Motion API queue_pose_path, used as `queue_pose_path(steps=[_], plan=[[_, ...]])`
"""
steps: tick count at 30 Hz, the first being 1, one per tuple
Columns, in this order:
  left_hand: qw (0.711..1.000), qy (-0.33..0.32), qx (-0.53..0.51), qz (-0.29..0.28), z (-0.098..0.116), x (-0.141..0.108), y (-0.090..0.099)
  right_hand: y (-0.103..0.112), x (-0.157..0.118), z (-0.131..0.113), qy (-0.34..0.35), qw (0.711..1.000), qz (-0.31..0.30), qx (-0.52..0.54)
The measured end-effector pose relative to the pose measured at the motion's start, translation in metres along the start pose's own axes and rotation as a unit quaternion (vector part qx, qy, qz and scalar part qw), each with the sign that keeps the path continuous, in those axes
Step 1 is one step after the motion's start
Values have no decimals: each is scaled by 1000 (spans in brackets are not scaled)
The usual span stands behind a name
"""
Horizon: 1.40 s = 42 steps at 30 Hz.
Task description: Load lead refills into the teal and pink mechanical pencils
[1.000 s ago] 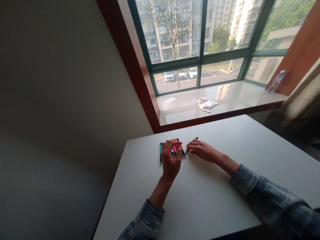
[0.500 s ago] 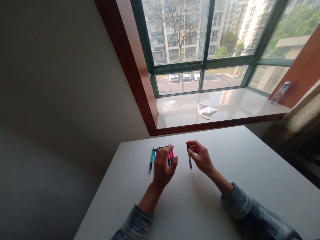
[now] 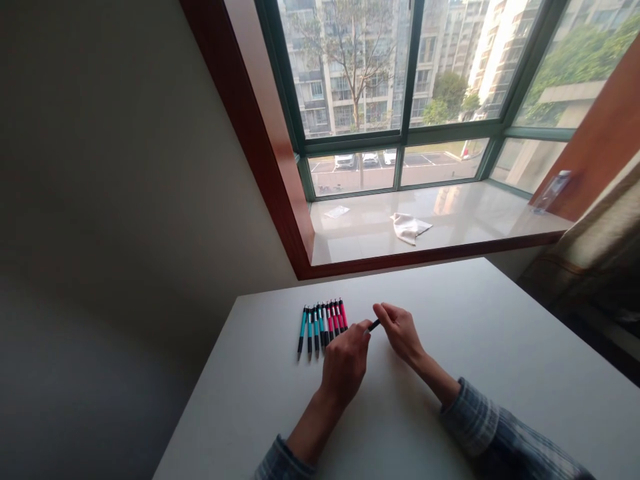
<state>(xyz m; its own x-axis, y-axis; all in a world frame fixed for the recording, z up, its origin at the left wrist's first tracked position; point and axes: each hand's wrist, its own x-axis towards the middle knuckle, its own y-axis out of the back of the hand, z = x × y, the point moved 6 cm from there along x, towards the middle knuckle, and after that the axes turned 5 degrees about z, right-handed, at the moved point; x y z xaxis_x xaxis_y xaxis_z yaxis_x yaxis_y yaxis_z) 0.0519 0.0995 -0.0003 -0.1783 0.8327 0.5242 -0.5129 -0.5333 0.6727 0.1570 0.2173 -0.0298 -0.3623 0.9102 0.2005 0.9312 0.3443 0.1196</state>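
A row of several pens lies side by side on the white table, with blue pens at the left and pink pens at the right. My left hand is closed in front of the row and covers the lower ends of the pink ones. Its fingertips pinch one end of a dark pen. To the right, my right hand is closed round the other end of that same pen, which slants between the two hands. Most of the held pen is hidden by the fingers.
Behind the table is a window sill with a white cloth, a small paper and a clear bottle. A wall rises at the left. A curtain hangs at the right.
My left hand has moved right and toward me, from over the row to the held pen, and closed on it. The pen has tilted from near upright in view to a slant.
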Motion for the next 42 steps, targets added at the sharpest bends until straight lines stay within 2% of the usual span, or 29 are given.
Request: queue_pose_path(steps=[4, 8, 14, 24, 29, 32, 35, 42], plan=[[997, 66, -35, -15, -5, -4, -3, -7, 0, 3, 5, 999, -25, 26], [991, 109, -70, -22, -13, -8, -1, -13, -2, -1, 39, 998, -31, 28], [987, 148, -40, -53, -26, -12, 2, -23, -7, -8, 54, 995, -75, 36], [955, 233, -177, -47, -22, -15, -10, -13, -2, -18, -1, 987, -95, 132], [935, 246, -250, -52, -15, -3, -12, -11, 3, -10, -43, 968, -123, 216], [946, 226, -216, -84, -12, 16, -8, -4, 7, -3, -86, 956, -86, 267], [959, 205, -167, -100, -13, 27, -2, 3, 11, -1, -92, 956, -53, 274], [960, 222, -156, -71, -22, -1, 5, -12, 3, 1, -65, 969, -88, 223]])
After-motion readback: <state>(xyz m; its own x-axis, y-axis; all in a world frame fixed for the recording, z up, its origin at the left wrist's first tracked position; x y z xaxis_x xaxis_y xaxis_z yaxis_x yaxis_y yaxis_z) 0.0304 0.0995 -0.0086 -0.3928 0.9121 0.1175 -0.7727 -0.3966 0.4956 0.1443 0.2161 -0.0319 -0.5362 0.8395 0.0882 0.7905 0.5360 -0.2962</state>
